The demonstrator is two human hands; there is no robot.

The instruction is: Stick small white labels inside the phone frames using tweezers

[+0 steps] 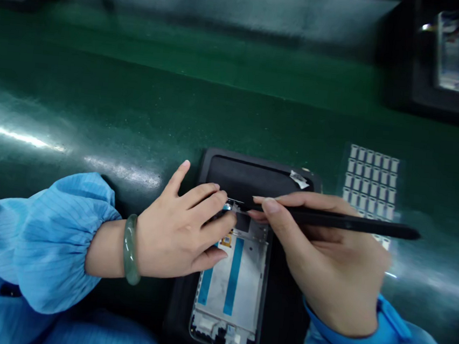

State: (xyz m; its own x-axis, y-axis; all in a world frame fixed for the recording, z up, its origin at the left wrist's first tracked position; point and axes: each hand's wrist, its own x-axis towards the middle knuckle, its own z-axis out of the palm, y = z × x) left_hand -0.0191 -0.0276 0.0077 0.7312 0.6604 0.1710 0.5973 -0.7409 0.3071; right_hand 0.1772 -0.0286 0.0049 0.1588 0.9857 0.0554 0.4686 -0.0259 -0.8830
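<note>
A phone frame (231,286) is seen lying flat in a dark tray (281,307) on the green table (138,104), directly beneath both sets of fingers. The left hand (178,237) is laid over the frame's upper left corner, its fingers (210,202) spread and pressed down flat rather than curled around anything, so nothing is gripped by them; the frame is merely pinned. A slim black stylus (350,223) is pinched by the fingers (267,204) of the right hand (326,268), its tip brought to a small part at the top edge of the frame, just beyond the left fingertips. The frame is judged to be light, thin and stiff, yet easily bent or scratched, with blue strips and a small yellow-marked component exposed on its face; it would best be steadied by flat pressure at the rim or taken up by its long edges, the open middle being left untouched. The stylus is judged light and rigid, and is suitably gripped near its working end for fine control. To the right of the right-hand fingers, a sheet of small square pads (371,177) lies on the table, and a scrap of pale tape (298,180) sits on the tray beyond the fingertips.
</note>
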